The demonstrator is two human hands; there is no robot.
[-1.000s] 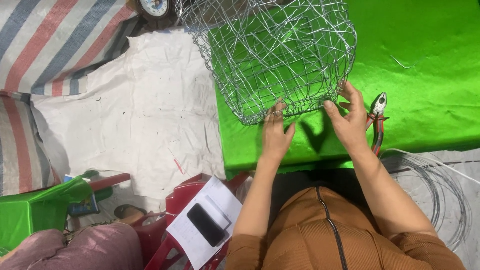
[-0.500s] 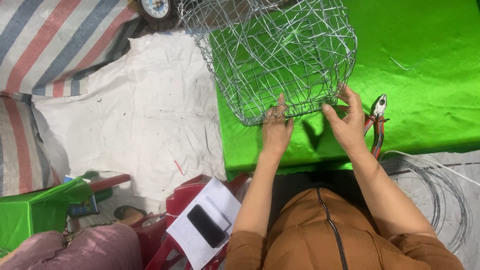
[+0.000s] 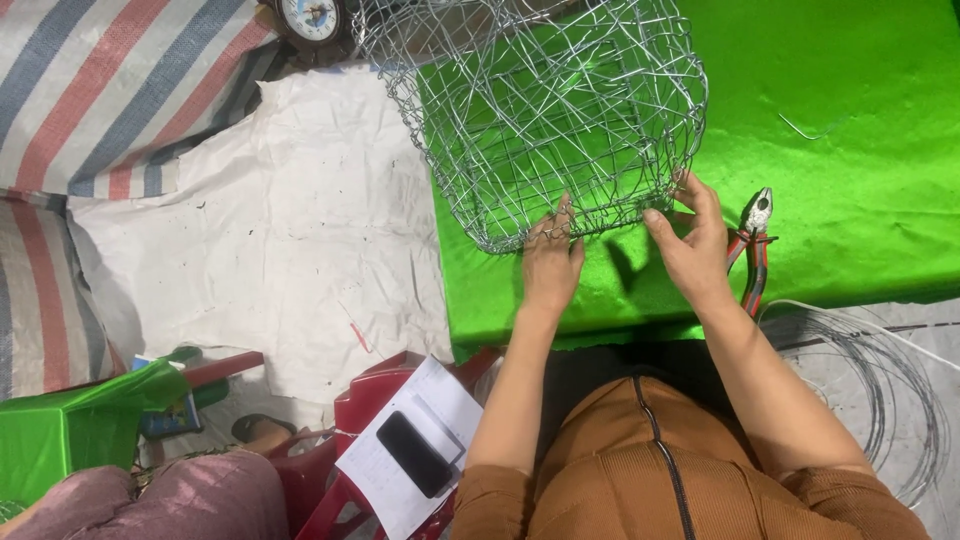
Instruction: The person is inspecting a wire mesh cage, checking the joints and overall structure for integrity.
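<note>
The wire basket [image 3: 545, 110] has barely shifted since a moment ago; its near rim is still pinched by the left hand [image 3: 551, 262] and right hand [image 3: 690, 248]; the pliers [image 3: 752, 250] lie untouched on the green surface [image 3: 850, 150].

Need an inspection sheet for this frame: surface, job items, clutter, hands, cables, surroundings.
Surface: green cloth over a table.
Job's things: wire mesh basket on the cloth; pliers beside it.
Clutter: phone on papers, on a red chair.
Hands: left hand and right hand at the basket's near rim.
Cables: coil of bare wire, lower right.
Surroundings: white sheet, striped tarp, clock.
</note>
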